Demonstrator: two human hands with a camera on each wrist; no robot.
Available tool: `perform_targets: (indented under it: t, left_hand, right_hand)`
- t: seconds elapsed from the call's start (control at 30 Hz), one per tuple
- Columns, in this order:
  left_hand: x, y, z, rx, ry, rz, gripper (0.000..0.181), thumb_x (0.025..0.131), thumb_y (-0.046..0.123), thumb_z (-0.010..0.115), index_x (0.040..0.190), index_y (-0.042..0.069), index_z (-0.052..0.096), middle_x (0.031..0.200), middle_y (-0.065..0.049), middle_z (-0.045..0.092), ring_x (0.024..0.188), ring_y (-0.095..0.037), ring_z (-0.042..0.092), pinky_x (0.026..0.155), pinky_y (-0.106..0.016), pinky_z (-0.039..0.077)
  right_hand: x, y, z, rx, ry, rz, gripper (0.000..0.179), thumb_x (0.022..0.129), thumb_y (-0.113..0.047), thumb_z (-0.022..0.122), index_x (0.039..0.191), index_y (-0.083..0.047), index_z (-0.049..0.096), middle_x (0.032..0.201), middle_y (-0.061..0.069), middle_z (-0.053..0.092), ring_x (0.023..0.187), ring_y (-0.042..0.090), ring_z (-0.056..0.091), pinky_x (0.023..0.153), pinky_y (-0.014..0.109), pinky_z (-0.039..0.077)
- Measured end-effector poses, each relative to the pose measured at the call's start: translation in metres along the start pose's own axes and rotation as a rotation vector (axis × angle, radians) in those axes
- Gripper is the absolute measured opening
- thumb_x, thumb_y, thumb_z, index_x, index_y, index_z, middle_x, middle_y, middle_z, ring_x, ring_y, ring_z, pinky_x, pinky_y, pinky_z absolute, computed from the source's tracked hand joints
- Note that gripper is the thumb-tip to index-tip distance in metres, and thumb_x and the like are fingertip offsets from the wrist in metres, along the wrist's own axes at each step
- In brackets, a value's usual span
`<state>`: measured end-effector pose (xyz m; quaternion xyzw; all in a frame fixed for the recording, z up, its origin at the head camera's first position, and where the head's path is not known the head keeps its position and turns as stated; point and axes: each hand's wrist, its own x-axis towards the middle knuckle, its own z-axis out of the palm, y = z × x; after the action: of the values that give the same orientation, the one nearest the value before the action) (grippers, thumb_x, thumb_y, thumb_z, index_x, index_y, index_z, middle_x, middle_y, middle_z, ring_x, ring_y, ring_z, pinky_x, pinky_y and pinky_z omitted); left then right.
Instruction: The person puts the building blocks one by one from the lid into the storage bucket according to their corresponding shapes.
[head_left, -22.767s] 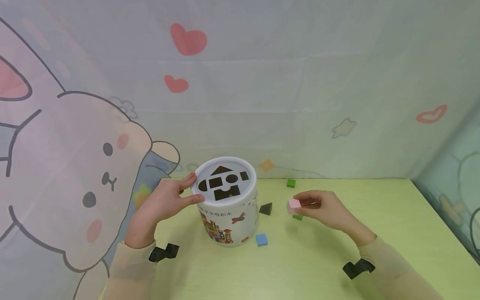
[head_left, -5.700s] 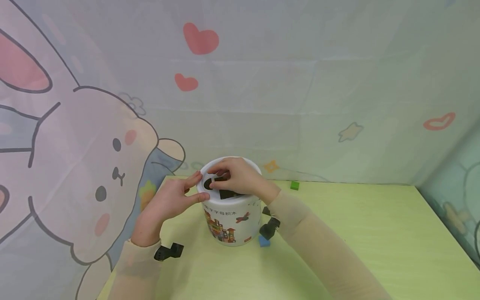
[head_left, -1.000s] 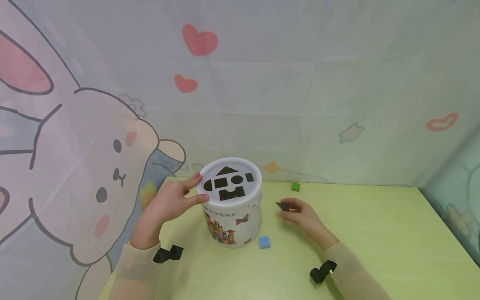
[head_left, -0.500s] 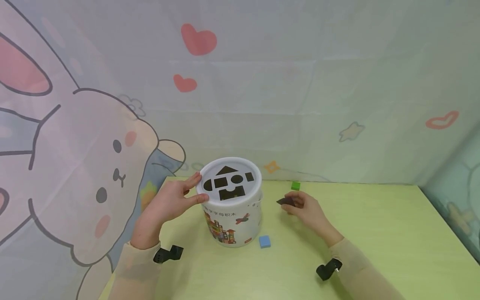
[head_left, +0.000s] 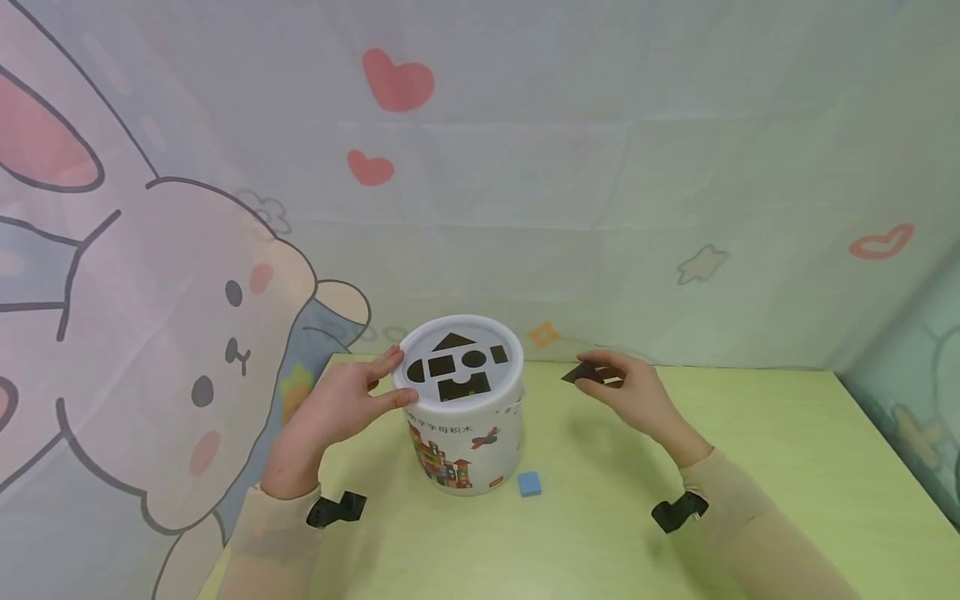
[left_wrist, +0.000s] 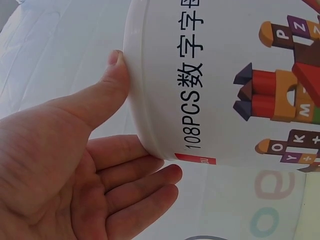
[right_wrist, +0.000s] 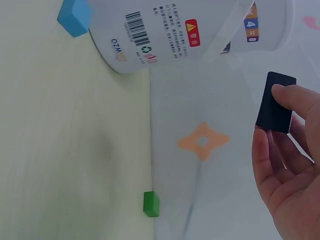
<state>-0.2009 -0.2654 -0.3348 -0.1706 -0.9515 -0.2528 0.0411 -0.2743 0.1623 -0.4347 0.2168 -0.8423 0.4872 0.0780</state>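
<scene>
A white toy-block bucket [head_left: 461,450] stands upright, its lid [head_left: 420,342] cut with several shaped holes. My left hand [head_left: 337,408] holds the lid's left edge between thumb and fingers; the left wrist view shows the thumb and index finger against the white rim [left_wrist: 145,100], the other fingers spread beside it. To the bucket's right, my right hand [head_left: 637,392] pinches a black triangular block [head_left: 583,373] above the table. In the right wrist view the thumb lies over a flat rectangular face of this black block [right_wrist: 276,112].
A blue block [head_left: 529,483] lies beside the bucket's base. In the right wrist view a green block [right_wrist: 151,204] sits at the table's back edge; in the head view the right hand hides it. A printed cloth [head_left: 525,167] hangs behind the table [head_left: 787,467].
Over the last second my right hand has raised the black block up and slightly right. Earlier this hand was over the lid. The pink block seen at first is out of sight; the left hand stays.
</scene>
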Motion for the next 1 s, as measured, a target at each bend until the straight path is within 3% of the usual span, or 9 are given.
perform_targets:
  t: [0.2, 0.43, 0.77, 1.0]
  left_hand:
    - [0.0, 0.002, -0.001, -0.002, -0.007, -0.007, 0.081, 0.097, 0.045, 0.079, 0.158, 0.003, 0.047, 0.161, -0.013, 0.046, 0.134, -0.04, 0.06, 0.094, -0.051, 0.058]
    - [-0.001, 0.002, -0.002, -0.001, -0.009, -0.01, 0.082, 0.097, 0.046, 0.079, 0.158, 0.002, 0.047, 0.161, -0.014, 0.047, 0.136, -0.04, 0.059, 0.091, -0.046, 0.056]
    - [-0.001, 0.002, -0.004, -0.015, -0.013, -0.011, 0.081, 0.098, 0.044, 0.079, 0.159, 0.002, 0.046, 0.161, -0.014, 0.045, 0.134, -0.041, 0.061, 0.093, -0.049, 0.058]
    - [-0.002, 0.003, -0.003, -0.026, -0.014, -0.008, 0.081, 0.098, 0.044, 0.078, 0.159, 0.002, 0.046, 0.162, -0.014, 0.045, 0.133, -0.043, 0.06, 0.099, -0.055, 0.057]
  right_hand:
    - [0.007, -0.018, -0.005, -0.018, 0.006, -0.046, 0.038, 0.098, -0.021, 0.083, 0.134, -0.011, 0.074, 0.116, 0.007, 0.077, 0.103, 0.023, 0.073, 0.083, 0.028, 0.061]
    - [0.021, -0.046, -0.004, -0.028, -0.02, -0.096, 0.04, 0.1, -0.025, 0.081, 0.137, -0.014, 0.073, 0.12, 0.002, 0.076, 0.107, 0.019, 0.071, 0.087, 0.033, 0.062]
    - [0.041, -0.085, 0.013, 0.046, -0.046, -0.182, 0.039, 0.1, -0.016, 0.08, 0.138, -0.01, 0.074, 0.121, 0.004, 0.077, 0.106, 0.019, 0.072, 0.086, 0.032, 0.062]
    - [0.047, -0.101, 0.028, 0.062, -0.082, -0.198, 0.039, 0.099, -0.013, 0.081, 0.136, -0.006, 0.074, 0.121, 0.005, 0.078, 0.105, 0.019, 0.073, 0.086, 0.034, 0.062]
